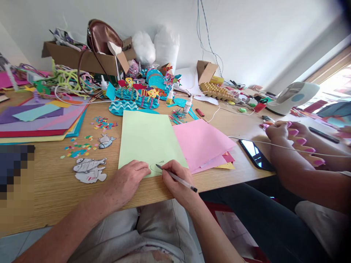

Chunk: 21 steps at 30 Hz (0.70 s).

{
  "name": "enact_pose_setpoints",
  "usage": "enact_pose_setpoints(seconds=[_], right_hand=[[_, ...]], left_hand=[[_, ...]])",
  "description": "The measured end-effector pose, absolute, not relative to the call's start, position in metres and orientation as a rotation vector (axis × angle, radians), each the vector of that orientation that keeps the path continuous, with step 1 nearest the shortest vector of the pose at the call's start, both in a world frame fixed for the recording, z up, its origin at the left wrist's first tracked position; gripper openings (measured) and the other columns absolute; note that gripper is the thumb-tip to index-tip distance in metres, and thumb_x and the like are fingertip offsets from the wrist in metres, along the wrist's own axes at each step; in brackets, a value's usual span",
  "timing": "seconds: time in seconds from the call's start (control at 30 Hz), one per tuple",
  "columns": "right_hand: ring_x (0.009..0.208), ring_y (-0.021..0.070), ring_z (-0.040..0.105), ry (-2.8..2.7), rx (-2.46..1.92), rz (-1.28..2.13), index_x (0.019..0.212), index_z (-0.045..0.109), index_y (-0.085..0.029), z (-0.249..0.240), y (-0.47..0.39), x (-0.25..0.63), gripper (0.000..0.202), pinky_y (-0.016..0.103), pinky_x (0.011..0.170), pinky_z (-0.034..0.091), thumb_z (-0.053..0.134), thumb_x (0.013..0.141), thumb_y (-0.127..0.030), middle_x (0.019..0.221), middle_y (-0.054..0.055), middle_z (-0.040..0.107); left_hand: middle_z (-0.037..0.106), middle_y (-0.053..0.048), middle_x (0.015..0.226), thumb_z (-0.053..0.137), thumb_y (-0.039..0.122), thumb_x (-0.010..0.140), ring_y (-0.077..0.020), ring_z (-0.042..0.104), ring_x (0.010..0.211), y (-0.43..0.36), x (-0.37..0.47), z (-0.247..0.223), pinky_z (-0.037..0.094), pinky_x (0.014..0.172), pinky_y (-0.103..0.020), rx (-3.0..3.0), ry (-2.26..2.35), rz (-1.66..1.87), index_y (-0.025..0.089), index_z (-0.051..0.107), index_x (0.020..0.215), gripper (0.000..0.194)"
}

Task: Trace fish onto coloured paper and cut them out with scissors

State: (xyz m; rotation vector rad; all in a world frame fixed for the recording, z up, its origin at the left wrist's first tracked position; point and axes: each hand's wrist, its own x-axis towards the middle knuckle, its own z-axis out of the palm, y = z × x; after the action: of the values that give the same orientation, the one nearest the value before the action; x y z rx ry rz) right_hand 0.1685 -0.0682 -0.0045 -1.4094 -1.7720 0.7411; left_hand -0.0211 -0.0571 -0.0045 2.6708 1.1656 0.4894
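Lying flat, lower centre, left hand (131, 179) steadies green paper (149, 140), probably crease-prone, by its edge; right hand (178, 187) grips pen (181, 179).

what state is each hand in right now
Left hand: open, resting on the green paper.
Right hand: closed around a pen, its tip at the paper.

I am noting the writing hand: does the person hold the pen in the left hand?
No, the pen is in the right hand, while the left hand rests on the green sheet.
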Motion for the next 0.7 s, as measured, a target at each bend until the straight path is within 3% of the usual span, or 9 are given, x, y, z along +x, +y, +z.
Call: enact_pose_setpoints(seconds=[0.7], right_hand=[[0.051, 0.0116, 0.048, -1.776, -1.434, 0.738, 0.077, 0.055, -0.021, -0.0053, -0.0671, 0.1672, 0.009, 0.022, 0.051, 0.034, 0.047, 0.076, -0.018, 0.055, -0.005, 0.052]], left_hand=[[0.063, -0.006, 0.103, 0.033, -0.001, 0.079, -0.0195, 0.055, 0.097, -0.0599, -0.0188, -0.0071, 0.048, 0.086, -0.036, 2.658, 1.208, 0.567, 0.017, 0.06, 0.097, 0.037]])
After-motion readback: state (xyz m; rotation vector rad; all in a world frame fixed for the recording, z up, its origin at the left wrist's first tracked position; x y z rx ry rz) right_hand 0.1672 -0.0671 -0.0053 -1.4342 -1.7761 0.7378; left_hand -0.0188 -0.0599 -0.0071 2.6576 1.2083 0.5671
